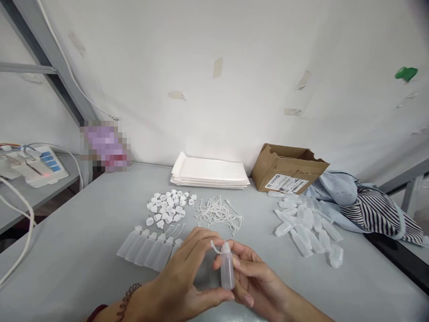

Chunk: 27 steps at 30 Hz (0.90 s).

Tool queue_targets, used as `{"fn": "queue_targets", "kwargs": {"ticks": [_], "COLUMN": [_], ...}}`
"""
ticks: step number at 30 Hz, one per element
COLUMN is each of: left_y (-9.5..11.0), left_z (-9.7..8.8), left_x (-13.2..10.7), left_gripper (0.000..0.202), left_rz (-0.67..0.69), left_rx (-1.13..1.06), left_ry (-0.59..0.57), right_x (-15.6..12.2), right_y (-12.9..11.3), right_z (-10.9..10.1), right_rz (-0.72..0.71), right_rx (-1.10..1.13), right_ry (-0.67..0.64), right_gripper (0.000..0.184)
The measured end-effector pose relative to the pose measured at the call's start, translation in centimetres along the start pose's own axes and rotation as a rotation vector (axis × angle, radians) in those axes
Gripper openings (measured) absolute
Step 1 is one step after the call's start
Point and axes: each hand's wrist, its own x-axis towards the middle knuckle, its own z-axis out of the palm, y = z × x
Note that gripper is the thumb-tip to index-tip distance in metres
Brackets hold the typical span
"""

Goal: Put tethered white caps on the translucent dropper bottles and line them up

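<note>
A small translucent squeeze bottle [227, 270] with a white cap stands nearly upright between my two hands. A thin white strap [215, 247] curves out from its neck on the left. My left hand [182, 277] grips the bottle, thumb at the base and fingertips up by the cap. From the right, my right hand [253, 275] pinches its side with thumb and fingers. Just left of my left hand lies a row of capped bottles [145, 248], some with straps sticking out. Beyond my hands are a pile of white caps [167, 206] and a tangle of white straps [217, 212].
Many loose uncapped bottles [306, 223] lie on the grey table [83, 250] at the right. Behind them stand an open cardboard box [284, 170] and bundled cloth [365, 201]. White padded envelopes [211, 172] are stacked at the wall. A power strip [47, 167] sits far left.
</note>
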Motion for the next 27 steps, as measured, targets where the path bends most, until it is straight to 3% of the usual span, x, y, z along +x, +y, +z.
{"fn": "queue_targets", "kwargs": {"ticks": [4, 7, 13, 16, 22, 27], "left_y": [0.1, 0.2, 0.0, 0.0, 0.9, 1.2], "left_z": [-0.2, -0.2, 0.1, 0.4, 0.5, 0.2], "left_x": [0.4, 0.7, 0.4, 0.1, 0.4, 0.5], "left_gripper": [0.061, 0.053, 0.047, 0.045, 0.038, 0.044], "left_rz": [0.139, 0.187, 0.159, 0.146, 0.099, 0.067], "left_rx": [0.077, 0.115, 0.132, 0.145, 0.204, 0.125], "left_ry": [0.032, 0.096, 0.056, 0.047, -0.001, -0.005], "right_x": [0.0, 0.0, -0.6, -0.8, -0.5, -0.3], "right_y": [0.1, 0.1, 0.2, 0.5, 0.5, -0.2], "right_z": [0.1, 0.2, 1.0, 1.4, 1.4, 1.1], "right_rz": [-0.007, -0.071, -0.29, -0.34, -0.199, -0.153], "right_rx": [-0.033, -0.196, -0.738, -0.857, -0.715, -0.437], "right_ry": [-0.028, 0.024, 0.211, 0.299, 0.35, 0.159], "right_gripper": [0.023, 0.025, 0.028, 0.031, 0.035, 0.029]}}
